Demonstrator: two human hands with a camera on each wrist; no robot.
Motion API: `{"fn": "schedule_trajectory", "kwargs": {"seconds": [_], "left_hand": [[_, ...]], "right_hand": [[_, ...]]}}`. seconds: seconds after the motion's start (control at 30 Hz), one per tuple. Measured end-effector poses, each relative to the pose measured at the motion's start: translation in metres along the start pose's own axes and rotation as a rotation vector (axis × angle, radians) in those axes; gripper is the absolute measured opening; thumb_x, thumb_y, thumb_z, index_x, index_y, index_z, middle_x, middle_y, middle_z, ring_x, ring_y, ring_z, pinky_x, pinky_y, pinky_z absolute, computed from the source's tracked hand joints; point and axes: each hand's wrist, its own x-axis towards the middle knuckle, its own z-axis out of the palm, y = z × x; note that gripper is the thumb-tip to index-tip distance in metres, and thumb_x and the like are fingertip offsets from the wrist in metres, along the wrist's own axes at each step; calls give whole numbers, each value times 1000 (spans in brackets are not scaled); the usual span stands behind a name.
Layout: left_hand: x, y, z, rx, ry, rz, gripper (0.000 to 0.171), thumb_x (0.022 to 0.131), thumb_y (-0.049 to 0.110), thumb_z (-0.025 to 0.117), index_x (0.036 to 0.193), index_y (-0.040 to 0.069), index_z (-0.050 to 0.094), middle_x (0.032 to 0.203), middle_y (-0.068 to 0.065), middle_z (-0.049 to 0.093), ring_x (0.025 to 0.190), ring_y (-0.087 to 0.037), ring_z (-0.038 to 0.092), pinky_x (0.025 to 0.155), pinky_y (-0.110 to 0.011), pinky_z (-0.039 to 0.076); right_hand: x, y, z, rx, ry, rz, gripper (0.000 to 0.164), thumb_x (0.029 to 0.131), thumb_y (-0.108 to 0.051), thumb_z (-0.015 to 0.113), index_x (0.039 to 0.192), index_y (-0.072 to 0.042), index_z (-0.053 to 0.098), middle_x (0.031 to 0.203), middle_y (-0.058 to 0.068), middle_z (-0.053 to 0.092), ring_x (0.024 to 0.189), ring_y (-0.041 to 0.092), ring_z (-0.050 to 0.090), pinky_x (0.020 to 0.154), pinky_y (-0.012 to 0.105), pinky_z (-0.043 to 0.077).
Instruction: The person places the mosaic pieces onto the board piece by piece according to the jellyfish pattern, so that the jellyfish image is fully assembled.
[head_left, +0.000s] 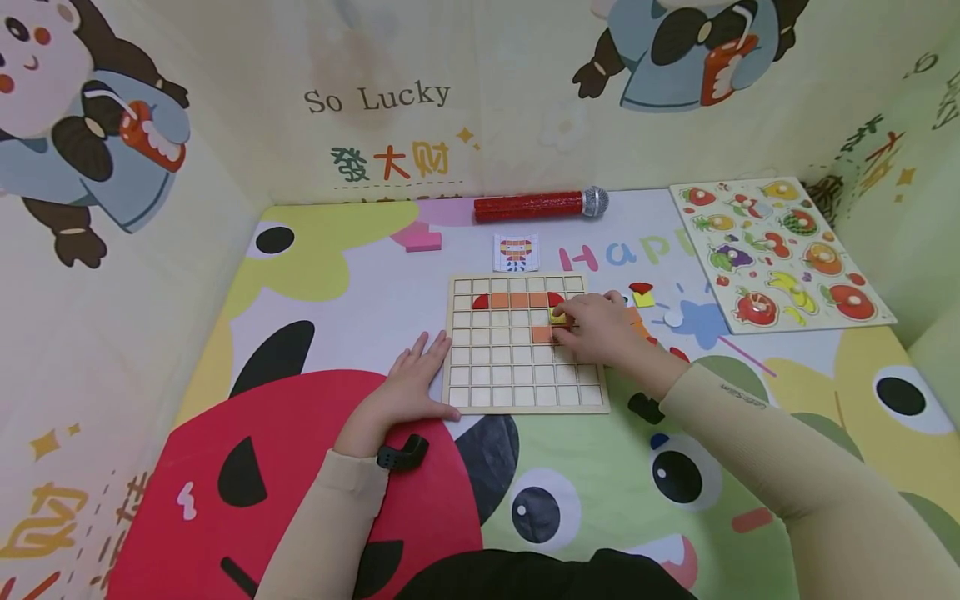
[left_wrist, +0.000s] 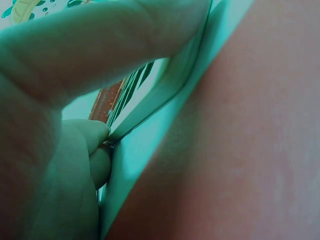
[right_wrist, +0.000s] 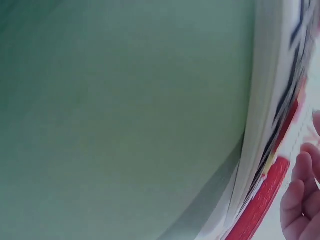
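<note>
A wooden grid board (head_left: 501,377) lies on the printed tablecloth. In its upper part sits a row of orange tiles (head_left: 519,301) between two red curved pieces (head_left: 481,302), with another orange tile (head_left: 542,334) lower down. My left hand (head_left: 405,379) rests with spread fingers along the board's left edge, its thumb at the lower left corner. Over the board's right side, my right hand (head_left: 600,329) pinches a yellow tile (head_left: 557,317) at a cell under the right red piece. The fingers partly cover this tile. In the right wrist view, curled fingers (right_wrist: 300,200) show at the edge.
Behind the board lie a small pattern card (head_left: 516,252), a red microphone (head_left: 536,205) and a pink block (head_left: 423,242). Loose yellow (head_left: 642,299), red and orange pieces lie right of the board, partly behind my right hand. A fruit puzzle board (head_left: 783,254) lies at the back right.
</note>
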Motion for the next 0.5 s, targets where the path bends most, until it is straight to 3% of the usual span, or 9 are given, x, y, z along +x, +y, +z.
{"fn": "schedule_trajectory", "kwargs": {"seconds": [0.27, 0.4, 0.5], "left_hand": [[-1, 1, 0, -31, -10, -8, 115, 59, 41, 80, 147, 19, 11, 154, 1, 8, 141, -24, -4, 112, -51, 5], [-1, 1, -1, -29, -3, -8, 114, 59, 41, 80, 147, 18, 11, 154, 1, 8, 141, -25, -4, 112, -51, 5], [-1, 1, 0, -21, 2, -3, 114, 59, 41, 80, 147, 18, 11, 154, 0, 8, 141, -26, -3, 112, -51, 5]], "right_hand": [[-5, 48, -23, 125, 6, 171, 35, 87, -28, 57, 117, -10, 57, 104, 9, 62, 92, 26, 52, 91, 49, 32], [-13, 72, -35, 143, -8, 208, 37, 89, -27, 54, 120, -7, 54, 112, 15, 59, 100, 31, 50, 94, 53, 28], [-21, 84, -38, 140, -48, 216, 38, 89, -29, 52, 119, -6, 55, 110, 15, 59, 96, 31, 50, 89, 52, 32]]}}
